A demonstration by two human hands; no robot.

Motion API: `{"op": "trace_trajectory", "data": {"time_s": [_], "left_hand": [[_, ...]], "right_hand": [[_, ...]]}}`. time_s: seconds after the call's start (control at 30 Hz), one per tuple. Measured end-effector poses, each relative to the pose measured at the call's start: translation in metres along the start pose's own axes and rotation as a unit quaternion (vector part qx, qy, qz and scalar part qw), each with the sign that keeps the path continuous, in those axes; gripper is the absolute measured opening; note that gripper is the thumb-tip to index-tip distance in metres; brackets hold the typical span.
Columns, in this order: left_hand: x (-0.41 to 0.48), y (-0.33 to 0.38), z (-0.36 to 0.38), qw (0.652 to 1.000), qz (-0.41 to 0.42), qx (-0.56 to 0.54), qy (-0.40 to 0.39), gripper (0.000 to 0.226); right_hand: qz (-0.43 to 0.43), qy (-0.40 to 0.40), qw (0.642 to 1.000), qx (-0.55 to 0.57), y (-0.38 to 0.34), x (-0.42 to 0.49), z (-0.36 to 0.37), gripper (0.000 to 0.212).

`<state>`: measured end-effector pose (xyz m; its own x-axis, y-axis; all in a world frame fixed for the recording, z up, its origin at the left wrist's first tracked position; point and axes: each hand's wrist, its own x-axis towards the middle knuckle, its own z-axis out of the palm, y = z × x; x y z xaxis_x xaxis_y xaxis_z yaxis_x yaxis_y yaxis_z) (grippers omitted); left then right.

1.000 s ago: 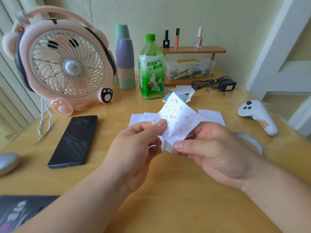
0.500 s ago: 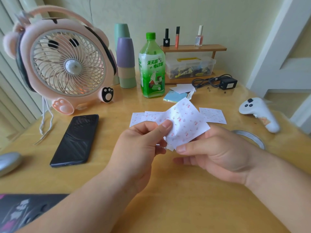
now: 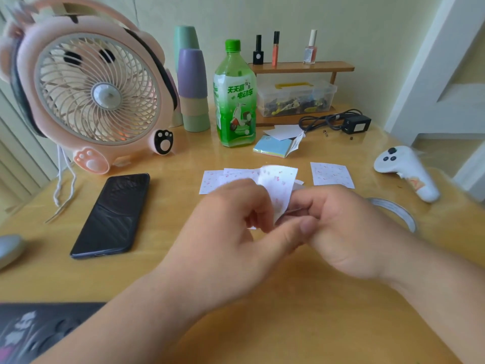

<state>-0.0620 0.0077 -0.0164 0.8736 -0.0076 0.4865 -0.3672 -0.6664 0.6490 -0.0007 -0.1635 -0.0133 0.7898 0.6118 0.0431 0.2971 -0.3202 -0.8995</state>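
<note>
We pinch the small cherry-print paper (image 3: 280,185) between both hands, the left hand (image 3: 231,240) and right hand (image 3: 346,227) curled round it just above the worktop (image 3: 288,306), probably to fold it in the air. More printed squares (image 3: 331,174) lie just behind. The phone (image 3: 112,214) and tape roll (image 3: 396,210) flank us, neither in the way.

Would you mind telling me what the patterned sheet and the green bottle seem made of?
Patterned sheet: probably thin matte paper; it curls between the left hand and right hand. Green bottle: likely glossy clear plastic; the liquid shows through its wall.
</note>
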Motion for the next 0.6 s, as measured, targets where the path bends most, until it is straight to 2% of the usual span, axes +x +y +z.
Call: {"op": "trace_trajectory", "data": {"time_s": [0.07,0.17,0.33,0.47,0.53,0.6], "left_hand": [[0.0002,0.0027,0.0045,0.999,-0.039,0.002,-0.015,0.053],[0.0016,0.0041,0.0051,0.996,-0.092,-0.018,-0.015,0.048],[0.0031,-0.0022,0.0051,0.991,-0.112,-0.055,-0.038,0.037],[0.005,-0.0042,0.0059,0.989,-0.129,-0.069,-0.033,0.049],[0.0052,-0.0044,0.0055,0.988,-0.137,-0.059,-0.044,0.043],[0.0051,-0.0019,0.0046,0.99,-0.126,-0.032,-0.06,0.028]], "right_hand": [[-0.008,-0.007,0.998,-0.057,-0.0037,-0.0033,0.0021,0.017],[0.003,0.003,0.992,-0.124,-0.0054,-0.0086,0.003,0.022],[-0.009,0.011,0.989,-0.15,-0.0044,-0.0088,0.0006,0.019],[-0.051,0.014,0.974,-0.221,-0.0056,-0.0108,-0.0015,0.013],[-0.079,0.014,0.961,-0.263,-0.0052,-0.0109,-0.0009,0.012],[-0.091,0.008,0.957,-0.277,-0.0048,-0.01,-0.0006,0.02]]}}
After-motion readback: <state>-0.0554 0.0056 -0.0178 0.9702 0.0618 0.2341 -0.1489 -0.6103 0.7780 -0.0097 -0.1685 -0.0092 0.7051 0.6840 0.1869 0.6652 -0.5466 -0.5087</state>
